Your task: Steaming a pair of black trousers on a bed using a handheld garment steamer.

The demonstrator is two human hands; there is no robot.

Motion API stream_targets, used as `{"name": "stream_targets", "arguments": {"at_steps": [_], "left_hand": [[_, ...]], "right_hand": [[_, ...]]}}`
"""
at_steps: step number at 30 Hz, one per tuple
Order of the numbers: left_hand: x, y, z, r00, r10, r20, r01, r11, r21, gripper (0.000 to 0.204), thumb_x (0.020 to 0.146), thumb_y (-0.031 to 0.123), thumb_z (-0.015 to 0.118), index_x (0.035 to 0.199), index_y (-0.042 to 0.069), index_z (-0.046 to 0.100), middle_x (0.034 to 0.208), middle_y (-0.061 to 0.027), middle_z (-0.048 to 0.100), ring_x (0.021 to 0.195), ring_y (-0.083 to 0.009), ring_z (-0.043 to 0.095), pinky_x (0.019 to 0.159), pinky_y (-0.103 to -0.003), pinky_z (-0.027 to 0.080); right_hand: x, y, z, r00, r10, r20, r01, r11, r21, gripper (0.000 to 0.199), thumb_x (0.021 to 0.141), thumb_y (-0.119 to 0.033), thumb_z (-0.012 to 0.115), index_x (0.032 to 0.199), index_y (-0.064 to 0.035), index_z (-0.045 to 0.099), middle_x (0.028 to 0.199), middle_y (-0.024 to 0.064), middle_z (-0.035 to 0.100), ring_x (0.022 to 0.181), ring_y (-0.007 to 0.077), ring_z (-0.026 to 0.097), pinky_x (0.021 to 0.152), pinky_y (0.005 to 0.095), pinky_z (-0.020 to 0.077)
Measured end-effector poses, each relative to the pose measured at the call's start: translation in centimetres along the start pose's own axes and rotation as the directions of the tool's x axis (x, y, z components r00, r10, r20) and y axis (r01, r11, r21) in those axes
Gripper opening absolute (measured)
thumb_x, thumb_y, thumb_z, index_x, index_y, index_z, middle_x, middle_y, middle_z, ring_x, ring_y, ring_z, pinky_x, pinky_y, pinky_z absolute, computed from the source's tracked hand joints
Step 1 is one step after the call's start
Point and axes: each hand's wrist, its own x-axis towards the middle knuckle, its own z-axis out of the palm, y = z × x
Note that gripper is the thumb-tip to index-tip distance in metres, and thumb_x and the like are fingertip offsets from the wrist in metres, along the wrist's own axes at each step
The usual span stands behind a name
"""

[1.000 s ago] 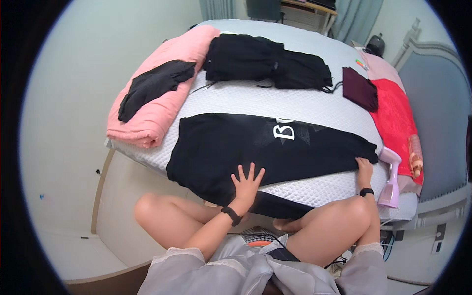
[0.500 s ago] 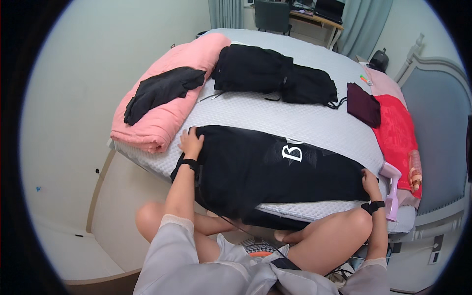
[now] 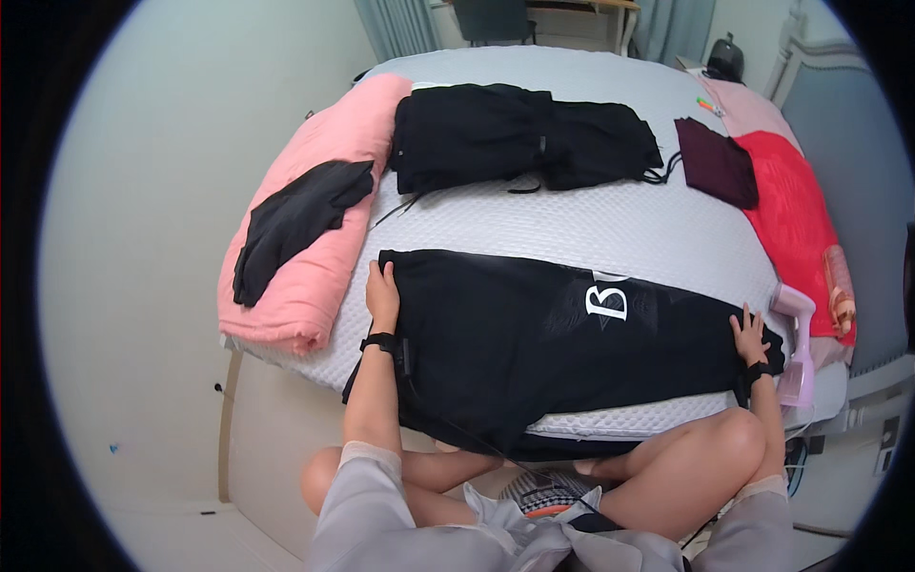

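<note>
A long black garment (image 3: 477,334) with a white print lies flattened along the near edge of the bed, part of it hanging over the side. At its left end my left hand (image 3: 383,297) is closed on the far corner of the cloth, though the fingertips are partly hidden. My right hand (image 3: 751,334) rests on the garment's right end with the fingers spread, and some bunched black cloth shows beside it. A pink and white handheld appliance (image 3: 797,357), perhaps a garment steamer, lies just right of that hand.
Folded black clothes (image 3: 477,138) with cords lie across the bed's far half. A rolled pink quilt (image 3: 286,319) on the left carries a dark grey garment (image 3: 295,229). To the right are a folded maroon cloth (image 3: 715,162), a red cloth (image 3: 777,191) and a pinkish bottle (image 3: 839,286).
My right hand has gone from curled at the garment's right edge to spread flat on it. My left hand has drawn closed at the left edge. The view has shifted.
</note>
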Motion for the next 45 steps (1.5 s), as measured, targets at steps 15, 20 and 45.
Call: {"name": "stream_targets", "arguments": {"at_steps": [15,20,45], "left_hand": [[0.9,0.5,1.6,0.996,-0.042,0.077,0.029,0.985,0.168,0.04,0.087,0.038,0.058,0.077,-0.001,0.057,0.08,-0.0197,0.062,0.076,-0.0374,0.059,0.065,-0.045,0.045],[4.9,-4.6,0.5,0.877,0.026,0.479,0.307,0.738,-0.602,0.032,0.09,0.032,0.056,0.093,0.0,0.062,0.09,-0.01,0.065,0.083,-0.0189,0.061,0.074,-0.034,0.047],[0.7,-1.0,2.8,0.978,0.138,-0.155,-0.077,0.934,0.348,0.037,0.077,0.002,0.063,0.109,0.013,0.049,0.096,-0.0141,0.055,0.097,-0.0295,0.054,0.085,-0.043,0.041]], "right_hand": [[1.3,-0.2,0.7,0.968,-0.014,-0.251,-0.046,0.971,-0.233,0.061,0.092,-0.046,0.043,0.146,-0.0318,0.018,0.151,0.0152,0.015,0.136,0.0405,0.018,0.094,0.0738,0.0219],[-2.1,-8.3,-2.8,0.965,-0.236,0.118,0.245,0.967,-0.071,0.065,0.091,-0.051,0.041,0.146,-0.0298,0.016,0.151,0.0214,0.012,0.134,0.0494,0.019,0.098,0.0695,0.0219],[-4.7,-12.5,-1.8,0.915,-0.1,0.392,0.168,0.975,-0.143,0.078,0.087,-0.069,0.028,0.146,-0.0324,-0.006,0.149,0.0281,0.005,0.139,0.0443,0.0,0.104,0.0668,0.0083]]}}
